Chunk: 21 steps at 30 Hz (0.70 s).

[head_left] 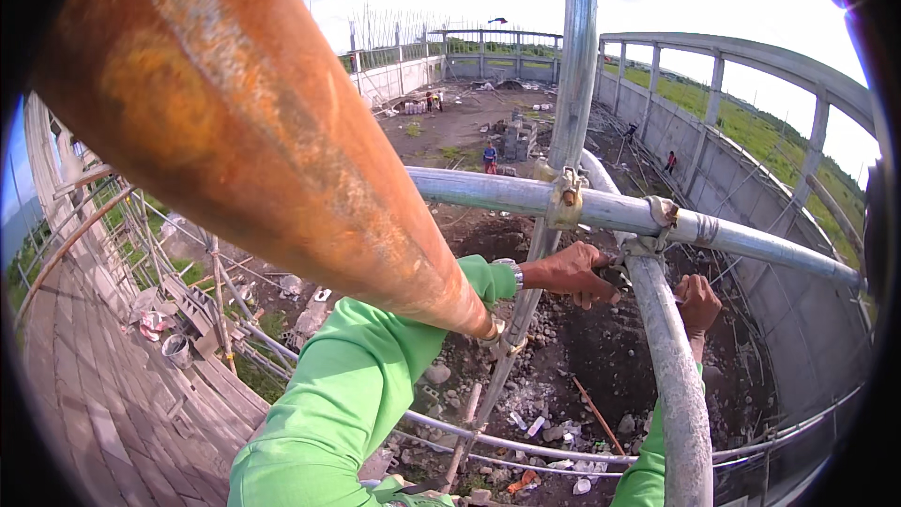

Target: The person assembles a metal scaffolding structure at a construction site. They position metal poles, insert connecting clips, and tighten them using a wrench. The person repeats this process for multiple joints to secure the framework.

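Observation:
My left hand [574,274], with a watch [510,269] on its wrist, reaches past an upright scaffold pipe [571,84]. Its fingers close on a small metal piece beside a grey slanting pipe [671,376]; the piece's kind is unclear. Across that pipe, my right hand [697,304] is curled, and what lies in its fingers is mostly hidden. Just above both hands, a scaffold coupler [661,216] joins the slanting pipe to a horizontal pipe [479,188]. Another coupler [566,197] clamps the horizontal pipe to the upright one.
A thick rusty pipe [253,122] crosses close on the left, above my green left sleeve [347,385]. Wooden planks [84,385] and a bucket [176,349] lie lower left. Far below are rubble-strewn ground, a person in blue [490,158] and a concrete wall [751,197].

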Available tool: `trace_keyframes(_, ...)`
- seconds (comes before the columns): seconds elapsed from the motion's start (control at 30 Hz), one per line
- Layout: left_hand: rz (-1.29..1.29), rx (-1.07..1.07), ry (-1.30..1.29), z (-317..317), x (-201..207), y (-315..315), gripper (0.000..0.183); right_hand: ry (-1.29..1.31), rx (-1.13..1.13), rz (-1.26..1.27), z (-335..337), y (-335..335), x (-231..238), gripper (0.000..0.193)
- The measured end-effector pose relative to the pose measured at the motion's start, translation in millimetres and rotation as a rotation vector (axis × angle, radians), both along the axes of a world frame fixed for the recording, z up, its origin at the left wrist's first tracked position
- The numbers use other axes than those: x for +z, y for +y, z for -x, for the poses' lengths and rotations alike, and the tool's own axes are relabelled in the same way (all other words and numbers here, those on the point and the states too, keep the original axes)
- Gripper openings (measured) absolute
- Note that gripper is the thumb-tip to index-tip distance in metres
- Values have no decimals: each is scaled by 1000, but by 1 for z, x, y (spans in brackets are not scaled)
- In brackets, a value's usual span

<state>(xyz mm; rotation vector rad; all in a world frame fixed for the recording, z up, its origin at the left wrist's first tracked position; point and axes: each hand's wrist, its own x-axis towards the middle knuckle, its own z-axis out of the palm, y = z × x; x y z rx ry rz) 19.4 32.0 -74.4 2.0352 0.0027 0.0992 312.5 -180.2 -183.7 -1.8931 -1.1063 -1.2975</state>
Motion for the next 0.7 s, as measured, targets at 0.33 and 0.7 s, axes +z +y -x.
trace_keyframes(0.33, -215, 61, -95, -2, 6, -2, 55, 39, 206, -10, -15, 46, 10, 18)
trace_keyframes(0.7, -222, 15, -97, -4, 12, -10, 46, 245, 121, 423, 10, 3, 35, 4)
